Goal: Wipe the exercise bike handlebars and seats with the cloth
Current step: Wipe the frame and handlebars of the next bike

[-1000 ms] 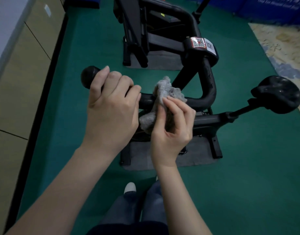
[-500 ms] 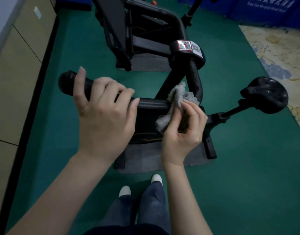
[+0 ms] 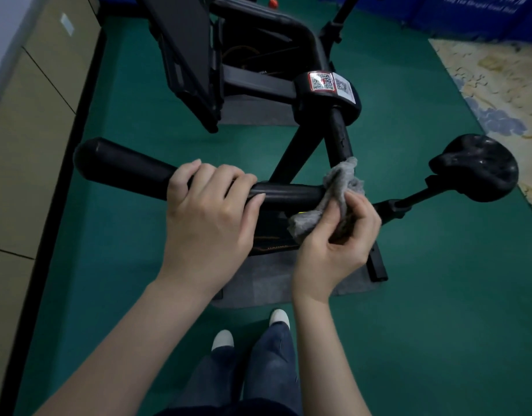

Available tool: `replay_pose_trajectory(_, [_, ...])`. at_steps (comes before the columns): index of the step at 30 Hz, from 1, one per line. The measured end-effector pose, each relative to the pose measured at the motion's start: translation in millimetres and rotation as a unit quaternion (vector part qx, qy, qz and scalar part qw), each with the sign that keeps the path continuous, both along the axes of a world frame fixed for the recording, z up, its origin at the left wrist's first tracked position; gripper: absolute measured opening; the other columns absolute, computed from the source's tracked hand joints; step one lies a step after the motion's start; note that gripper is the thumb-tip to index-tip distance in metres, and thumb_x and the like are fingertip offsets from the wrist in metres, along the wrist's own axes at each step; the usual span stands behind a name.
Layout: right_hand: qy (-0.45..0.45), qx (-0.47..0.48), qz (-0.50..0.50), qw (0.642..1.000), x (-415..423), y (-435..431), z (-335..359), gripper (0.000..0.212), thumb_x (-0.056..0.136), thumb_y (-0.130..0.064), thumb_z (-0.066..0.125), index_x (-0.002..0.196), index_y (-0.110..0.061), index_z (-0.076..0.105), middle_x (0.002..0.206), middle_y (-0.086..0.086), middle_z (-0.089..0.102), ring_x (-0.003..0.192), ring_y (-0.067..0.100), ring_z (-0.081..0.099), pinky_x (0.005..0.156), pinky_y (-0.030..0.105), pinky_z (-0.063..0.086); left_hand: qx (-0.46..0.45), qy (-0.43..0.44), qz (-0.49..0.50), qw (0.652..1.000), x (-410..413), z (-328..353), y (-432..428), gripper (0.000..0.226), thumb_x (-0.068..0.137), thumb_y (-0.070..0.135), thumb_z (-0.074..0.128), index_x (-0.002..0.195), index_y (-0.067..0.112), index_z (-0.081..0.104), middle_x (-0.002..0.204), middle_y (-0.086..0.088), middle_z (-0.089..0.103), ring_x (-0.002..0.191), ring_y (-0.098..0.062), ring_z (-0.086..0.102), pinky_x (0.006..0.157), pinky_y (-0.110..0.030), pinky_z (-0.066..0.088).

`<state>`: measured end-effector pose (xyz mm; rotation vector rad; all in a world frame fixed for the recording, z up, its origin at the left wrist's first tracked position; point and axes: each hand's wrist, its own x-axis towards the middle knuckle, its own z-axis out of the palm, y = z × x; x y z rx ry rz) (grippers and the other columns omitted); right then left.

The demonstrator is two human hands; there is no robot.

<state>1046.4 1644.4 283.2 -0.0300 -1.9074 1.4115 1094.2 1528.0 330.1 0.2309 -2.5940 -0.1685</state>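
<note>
Bike wipe-down: right hand pinches grey cloth against handlebar bend; left hand, fingers curled over bar, grips just beside. Bar's long axis runs leftward from cloth; seat well apart, rightward.

Cloth — shifted with right hand along handlebar, away from left hand, to the bend. Left hand — index finger lowered, further from bar end.

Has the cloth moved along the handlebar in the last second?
Yes. The cloth, in the right hand, slid right along the handlebar, from the straight section by the left hand to the bend.
</note>
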Motion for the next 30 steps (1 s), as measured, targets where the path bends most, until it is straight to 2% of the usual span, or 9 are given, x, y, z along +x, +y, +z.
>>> replay_pose_trajectory(3, [0.029, 0.056, 0.072, 0.995, 8.3, -5.0, 5.3, 0.01, 0.087, 0.008, 0.062, 0.096, 0.009, 0.067, 0.099, 0.013, 0.065, 0.096, 0.024, 0.06, 0.091, 0.029, 0.047, -0.005, 0.004, -0.001, 1.0, 0.2, -1.0, -0.2, 0.02, 0.095, 0.029, 0.051, 0.101, 0.015, 0.066, 0.095, 0.002, 0.064, 0.089, -0.023, 0.058, 0.101, -0.033, 0.023])
replay_pose_trajectory(6, [0.02, 0.124, 0.153, 0.98, 0.8, 3.7, 19.2, 0.011, 0.087, 0.006, 0.063, 0.096, 0.005, 0.069, 0.098, 0.007, 0.067, 0.096, 0.021, 0.061, 0.091, 0.026, 0.047, -0.01, 0.008, -0.001, 1.0, 0.5, -1.5, -0.8, 0.02, 0.095, 0.029, 0.051, 0.101, 0.016, 0.065, 0.095, 0.002, 0.063, 0.089, -0.023, 0.058, 0.101, -0.033, 0.023])
replay_pose_trajectory(11, [-0.122, 0.213, 0.194, 0.95, -28.0, 25.6, 53.7, 0.009, 0.088, -0.007, 0.063, 0.093, -0.009, 0.071, 0.089, -0.005, 0.066, 0.089, 0.017, 0.063, 0.079, 0.013, 0.044, -0.004, 0.015, -0.001, 1.0, 0.2, -2.6, -0.5, 0.02, 0.095, 0.029, 0.052, 0.1, 0.015, 0.066, 0.095, 0.002, 0.064, 0.089, -0.023, 0.059, 0.101, -0.033, 0.023])
replay_pose_trajectory(16, [-0.233, 0.305, 0.319, 0.867, -50.0, 13.8, 81.9, 0.01, 0.089, -0.011, 0.062, 0.09, -0.014, 0.072, 0.087, -0.002, 0.071, 0.084, 0.007, 0.062, 0.068, 0.009, 0.04, -0.011, 0.015, -0.004, 1.0, -0.2, -2.6, -1.2, 0.021, 0.095, 0.029, 0.051, 0.1, 0.015, 0.066, 0.096, 0.002, 0.064, 0.089, -0.022, 0.059, 0.101, -0.033, 0.024])
replay_pose_trajectory(19, [-0.277, 0.4, 0.334, 0.807, -72.4, 25.0, 94.8, 0.012, 0.09, -0.014, 0.061, 0.093, -0.018, 0.072, 0.09, 0.001, 0.069, 0.09, 0.013, 0.06, 0.07, 0.015, 0.037, -0.01, 0.018, -0.007, 1.0, 0.4, -3.1, -1.8, 0.021, 0.095, 0.029, 0.051, 0.101, 0.016, 0.066, 0.096, 0.002, 0.064, 0.089, -0.022, 0.059, 0.101, -0.033, 0.024])
replay_pose_trajectory(21, [-0.282, 0.434, 0.337, 0.786, -79.2, 31.9, 97.2, 0.013, 0.089, -0.012, 0.06, 0.093, -0.017, 0.071, 0.086, -0.002, 0.066, 0.087, 0.013, 0.057, 0.068, 0.014, 0.035, -0.008, 0.018, -0.006, 1.0, 0.6, -3.1, -1.8, 0.021, 0.095, 0.029, 0.051, 0.101, 0.016, 0.066, 0.096, 0.002, 0.064, 0.089, -0.021, 0.059, 0.101, -0.033, 0.024])
replay_pose_trajectory(25, [-0.26, 0.429, 0.348, 0.792, -76.8, 26.5, 92.3, 0.016, 0.088, -0.006, 0.058, 0.095, -0.012, 0.071, 0.084, -0.002, 0.063, 0.081, 0.01, 0.052, 0.062, 0.01, 0.034, -0.011, 0.015, 0.0, 1.0, 0.3, -4.3, -1.6, 0.021, 0.096, 0.03, 0.05, 0.101, 0.017, 0.066, 0.096, 0.003, 0.064, 0.09, -0.021, 0.059, 0.103, -0.031, 0.02])
replay_pose_trajectory(27, [-0.263, 0.412, 0.362, 0.794, -79.5, 28.4, 92.0, 0.013, 0.089, -0.008, 0.06, 0.093, -0.013, 0.071, 0.084, -0.002, 0.066, 0.082, 0.008, 0.055, 0.062, 0.003, 0.036, -0.013, 0.016, 0.001, 1.0, -0.4, -4.9, -1.7, 0.022, 0.096, 0.03, 0.05, 0.101, 0.017, 0.066, 0.096, 0.003, 0.064, 0.09, -0.021, 0.059, 0.103, -0.03, 0.019])
replay_pose_trajectory(30, [-0.246, 0.399, 0.354, 0.809, -81.8, 39.3, 88.8, 0.011, 0.088, -0.007, 0.061, 0.089, -0.014, 0.07, 0.079, -0.005, 0.064, 0.078, 0.007, 0.055, 0.063, 0.007, 0.038, -0.018, 0.019, 0.003, 1.0, -0.8, -6.1, -1.3, 0.022, 0.096, 0.03, 0.049, 0.1, 0.017, 0.066, 0.096, 0.003, 0.064, 0.09, -0.021, 0.059, 0.103, -0.031, 0.019])
